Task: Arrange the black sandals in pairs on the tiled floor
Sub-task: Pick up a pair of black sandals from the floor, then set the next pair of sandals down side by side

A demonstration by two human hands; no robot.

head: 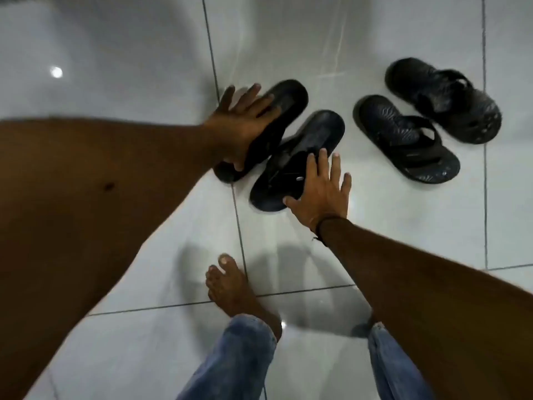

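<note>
Several black sandals lie on the white tiled floor (375,241). My left hand (245,122) rests on the leftmost sandal (288,96), fingers spread over its sole and thumb tucked under its lower edge. My right hand (320,189) lies flat on the strap of the sandal beside it (317,131), fingers apart. These two sandals sit side by side, angled up to the right, touching near their lower ends. To the right, a second pair stands apart from my hands: a near sandal (403,140) and a far sandal (441,99), parallel and angled down to the right.
My bare left foot (230,287) stands on the tile below the sandals, with blue jeans legs (239,356) at the bottom. Grey grout lines cross the floor. A ceiling light reflects at the upper left (56,72).
</note>
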